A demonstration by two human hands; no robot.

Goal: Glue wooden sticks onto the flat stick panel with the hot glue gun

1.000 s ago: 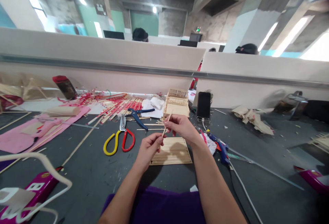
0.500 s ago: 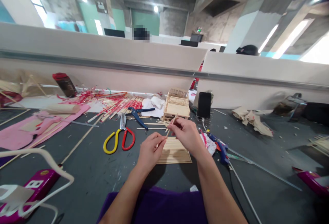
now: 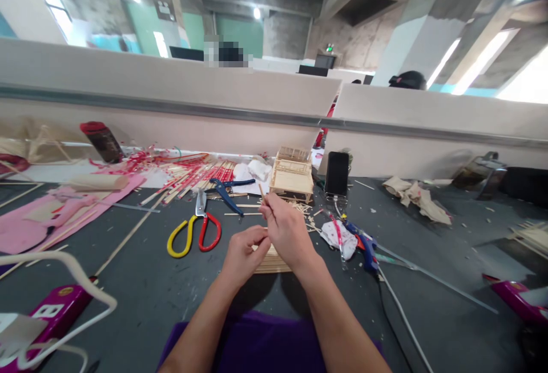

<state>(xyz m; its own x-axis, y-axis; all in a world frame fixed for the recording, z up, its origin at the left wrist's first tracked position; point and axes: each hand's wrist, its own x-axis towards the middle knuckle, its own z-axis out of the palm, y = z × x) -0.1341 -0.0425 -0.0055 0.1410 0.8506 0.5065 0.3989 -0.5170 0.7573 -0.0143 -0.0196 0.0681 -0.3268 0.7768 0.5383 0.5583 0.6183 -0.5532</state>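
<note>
A thin wooden stick [image 3: 261, 190] rises from between the fingers of my right hand [image 3: 286, 228], which is closed on it. My left hand [image 3: 245, 252] is just below, its thumb and fingers pinched at what looks like the lower end of the same stick; that end is mostly hidden. Under both hands lies a flat panel of wooden sticks set side by side [image 3: 270, 264], partly covered by them. Behind the hands stands a small wooden stick model [image 3: 291, 177]. Short stick offcuts [image 3: 303, 208] are scattered in front of it.
Left of my hands lie scissors [image 3: 200, 219] with yellow and red handles and blue pliers [image 3: 229, 193]. To the right are a crumpled cloth [image 3: 338, 239], a blue glue gun [image 3: 369, 253] with its cord and an upright phone [image 3: 337, 173]. A purple power strip [image 3: 64, 316] sits front left.
My right hand has moved left, close against my left hand, and covers more of the stick. The stick now leans to the left instead of the right. The view has shifted slightly.
</note>
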